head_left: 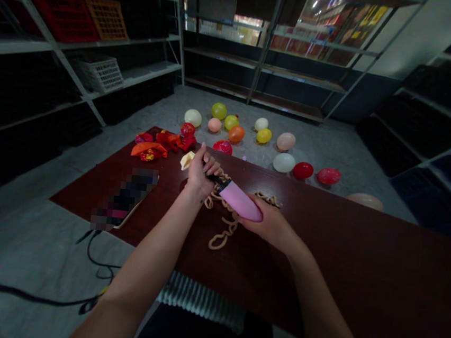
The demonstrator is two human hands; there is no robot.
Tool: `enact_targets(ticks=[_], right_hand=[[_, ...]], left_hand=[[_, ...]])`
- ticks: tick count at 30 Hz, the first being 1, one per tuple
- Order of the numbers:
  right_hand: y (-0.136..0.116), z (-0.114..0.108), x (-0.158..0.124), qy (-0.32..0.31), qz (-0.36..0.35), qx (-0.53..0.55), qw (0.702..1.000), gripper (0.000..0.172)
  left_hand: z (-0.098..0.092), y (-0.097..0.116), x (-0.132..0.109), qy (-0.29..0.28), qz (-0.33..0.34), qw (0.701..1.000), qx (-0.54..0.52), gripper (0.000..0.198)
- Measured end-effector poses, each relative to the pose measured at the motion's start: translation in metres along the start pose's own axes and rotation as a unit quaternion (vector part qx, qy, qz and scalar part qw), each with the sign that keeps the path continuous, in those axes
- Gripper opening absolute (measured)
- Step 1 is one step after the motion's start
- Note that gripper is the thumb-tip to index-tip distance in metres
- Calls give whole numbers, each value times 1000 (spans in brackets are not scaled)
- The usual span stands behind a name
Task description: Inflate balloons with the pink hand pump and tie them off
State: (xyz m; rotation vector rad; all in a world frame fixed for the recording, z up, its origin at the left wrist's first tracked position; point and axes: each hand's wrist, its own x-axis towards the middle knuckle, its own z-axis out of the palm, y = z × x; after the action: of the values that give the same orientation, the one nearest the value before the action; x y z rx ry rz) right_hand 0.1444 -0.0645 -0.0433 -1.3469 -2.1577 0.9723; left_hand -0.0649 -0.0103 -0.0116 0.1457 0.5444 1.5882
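Observation:
Over the table I hold a pink tool, blade-shaped with a rounded end and a black handle; its exact kind is unclear. My left hand is closed around the black end, thumb pointing up. At the pink end, the fingers of my right hand grip from below and the side, partly hidden. A tan twisted cord lies in loops beneath and behind the tool. Some of it shows against the black part; whether it is wrapped there I cannot tell. A crumpled cream piece sits just beyond my left hand.
Red and orange crumpled pieces lie at the table's far left corner. Nearer is a dark flat device, with a black cable below. Several balloons rest on the floor. Metal shelves and crates stand around.

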Motion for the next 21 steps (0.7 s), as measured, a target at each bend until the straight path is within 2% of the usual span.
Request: enact_targets(ticks=[5, 9, 14, 21], right_hand=[[0, -1, 1, 60, 8, -197, 979, 59], [10, -5, 2, 100, -8, -299, 949, 56], [29, -17, 3, 137, -24, -370, 919, 45], [41, -30, -1, 166, -12, -394, 904, 37]], left_hand=[[-5, 7, 6, 48, 63, 997, -18, 58], [-10, 16, 10, 56, 106, 993, -24, 56], [-13, 31, 9, 63, 155, 985, -31, 52], [-11, 33, 5, 63, 182, 981, -10, 55]])
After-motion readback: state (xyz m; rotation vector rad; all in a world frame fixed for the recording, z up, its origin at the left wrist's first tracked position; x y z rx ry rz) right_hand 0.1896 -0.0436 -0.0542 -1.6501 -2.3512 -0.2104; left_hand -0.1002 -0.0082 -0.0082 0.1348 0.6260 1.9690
